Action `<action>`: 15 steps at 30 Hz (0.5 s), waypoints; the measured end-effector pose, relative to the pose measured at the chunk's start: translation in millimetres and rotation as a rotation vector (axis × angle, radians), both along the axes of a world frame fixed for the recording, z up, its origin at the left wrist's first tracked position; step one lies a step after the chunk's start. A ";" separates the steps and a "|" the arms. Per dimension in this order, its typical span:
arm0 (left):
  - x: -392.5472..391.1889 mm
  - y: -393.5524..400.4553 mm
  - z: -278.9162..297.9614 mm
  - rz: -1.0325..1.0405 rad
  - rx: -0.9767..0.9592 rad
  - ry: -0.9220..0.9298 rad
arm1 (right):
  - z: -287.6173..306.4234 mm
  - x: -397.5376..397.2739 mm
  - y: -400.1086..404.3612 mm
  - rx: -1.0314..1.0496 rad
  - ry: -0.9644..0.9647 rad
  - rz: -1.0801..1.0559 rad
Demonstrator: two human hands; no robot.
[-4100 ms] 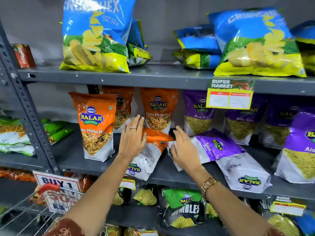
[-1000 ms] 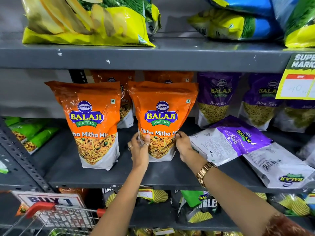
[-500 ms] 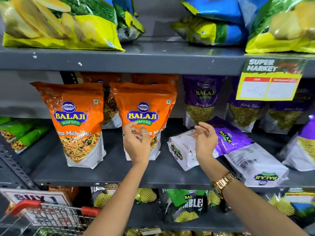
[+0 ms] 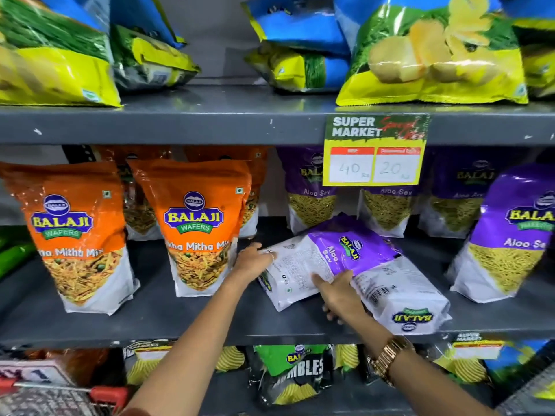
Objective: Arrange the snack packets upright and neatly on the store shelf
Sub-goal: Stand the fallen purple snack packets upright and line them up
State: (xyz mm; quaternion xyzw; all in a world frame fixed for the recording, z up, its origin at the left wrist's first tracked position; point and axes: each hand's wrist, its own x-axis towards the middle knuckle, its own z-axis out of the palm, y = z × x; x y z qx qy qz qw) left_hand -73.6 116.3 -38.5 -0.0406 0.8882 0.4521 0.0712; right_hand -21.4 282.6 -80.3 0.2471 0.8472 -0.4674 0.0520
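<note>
On the grey middle shelf [image 4: 180, 322] two orange Balaji packets stand upright, one at the left [image 4: 72, 235] and one beside it [image 4: 195, 226]. A purple-and-white Aloo Sev packet [image 4: 327, 259] lies flat on its side, resting on a second fallen packet [image 4: 402, 301]. My left hand [image 4: 253, 261] grips the top packet's left end. My right hand [image 4: 339, 292] holds its lower edge, fingers curled under it. Another purple packet [image 4: 510, 235] stands upright at the right.
More orange and purple packets [image 4: 312, 190] stand at the back of the shelf. A yellow price tag [image 4: 375, 151] hangs from the upper shelf, which carries large crisp bags [image 4: 435, 55]. Green packets [image 4: 291, 373] fill the shelf below. A trolley handle [image 4: 108, 394] is at bottom left.
Both hands left the second orange packet, which now stands upright, and moved right onto the fallen purple Aloo Sev packet. The view shifted right as well.
</note>
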 end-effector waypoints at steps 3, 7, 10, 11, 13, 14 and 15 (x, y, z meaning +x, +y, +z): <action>-4.9 -2.5 -6.6 0.020 0.283 -0.163 | -4.1 -1.3 1.0 -0.290 0.129 -0.054; -4.8 -8.7 -18.0 0.084 0.435 -0.146 | -12.0 1.3 -6.1 -0.399 0.419 -0.162; -0.1 -10.0 -26.2 0.065 0.485 -0.061 | -7.7 4.2 -3.6 -0.321 0.616 -0.130; 2.1 -9.5 -28.1 0.041 0.474 -0.027 | -5.1 2.4 -0.6 -0.303 0.675 -0.103; 5.9 -5.2 -30.9 -0.023 0.437 0.022 | 3.4 -2.0 5.8 -0.272 0.737 -0.059; 6.4 -2.7 -33.8 -0.052 0.400 0.042 | 5.2 -4.1 9.1 -0.264 0.742 -0.037; 6.3 0.4 -37.0 -0.076 0.347 0.064 | 4.1 -6.6 12.9 -0.245 0.748 -0.007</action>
